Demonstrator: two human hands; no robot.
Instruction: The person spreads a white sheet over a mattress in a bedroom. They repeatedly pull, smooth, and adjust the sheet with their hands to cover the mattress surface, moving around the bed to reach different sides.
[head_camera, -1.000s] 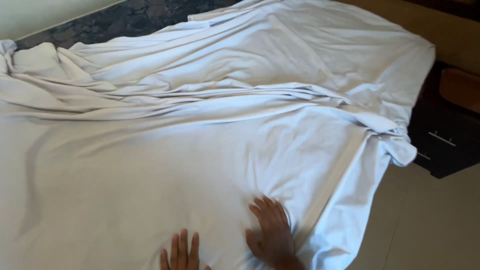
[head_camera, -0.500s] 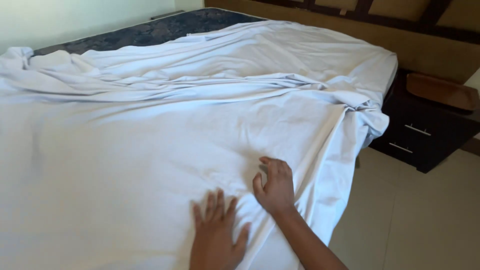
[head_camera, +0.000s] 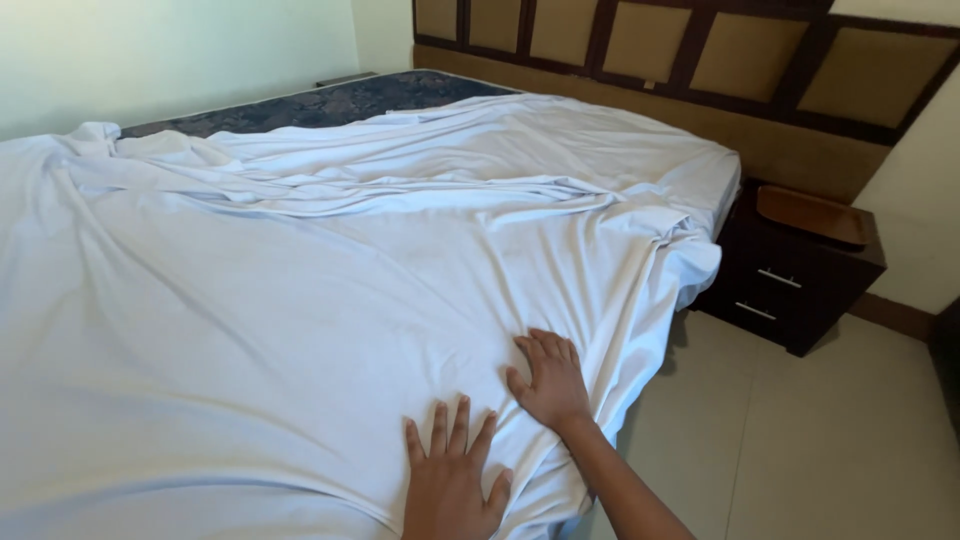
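While the white sheet (head_camera: 300, 300) is lying rumpled across the bed (head_camera: 330, 100), the left hand (head_camera: 450, 480) is pressing it with fingers spread flat, and the right hand (head_camera: 550, 380) is resting open near the bed's edge, a dark nightstand (head_camera: 790, 270) standing beyond

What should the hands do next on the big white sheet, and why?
Probably slide both flat palms outward toward the bed's edge. The left hand and right hand lie spread on the wrinkled white cotton bed sheet, and folds run from beside the right hand toward the dark wooden nightstand.
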